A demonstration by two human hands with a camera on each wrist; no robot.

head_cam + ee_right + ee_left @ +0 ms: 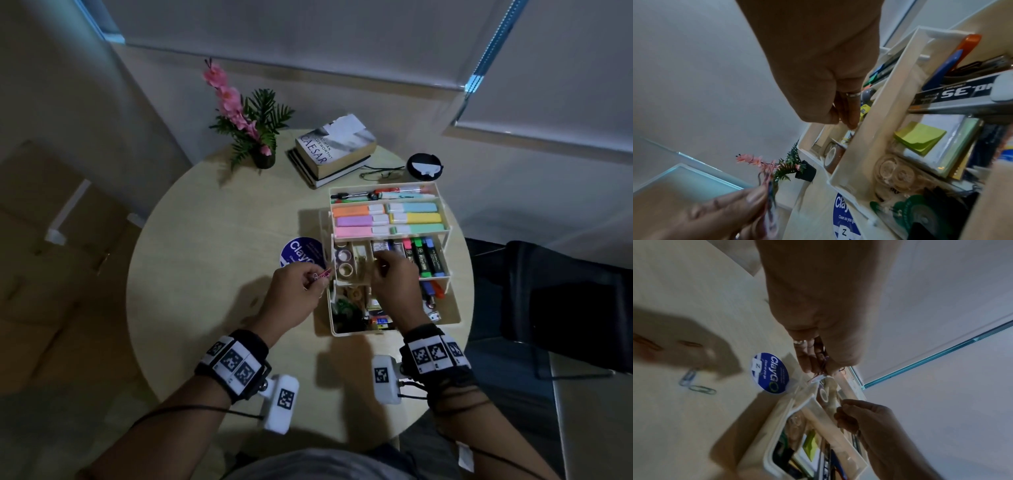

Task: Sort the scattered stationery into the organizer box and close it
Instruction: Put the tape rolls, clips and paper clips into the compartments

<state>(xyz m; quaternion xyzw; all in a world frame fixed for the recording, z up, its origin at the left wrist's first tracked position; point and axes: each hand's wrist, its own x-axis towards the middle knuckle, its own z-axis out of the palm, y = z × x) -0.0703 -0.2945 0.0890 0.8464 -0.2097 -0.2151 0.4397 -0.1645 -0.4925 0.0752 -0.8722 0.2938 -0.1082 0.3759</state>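
Note:
The white tiered organizer box (pixel 349 333) stands open on the right of the round table, its trays holding highlighters, markers, tape rolls (pixel 833 154) and sticky notes (pixel 920 138). My left hand (pixel 317 279) hovers just left of the box and pinches a small bunch of pink paper clips (pixel 324 274), which also show between its fingertips (pixel 821 369). My right hand (pixel 382 262) is over the middle tray, fingertips together and pointing down into a narrow compartment (pixel 849 123); what they hold, if anything, is hidden. Two loose paper clips (pixel 688 377) lie on the table.
A round blue sticker (pixel 301 255) lies on the table against the box's left side. At the back stand a potted pink flower (pixel 263 159), stacked books (pixel 334 150), glasses (pixel 380 174) and a black lid (pixel 424 166). A dark chair (pixel 548 291) sits to the right.

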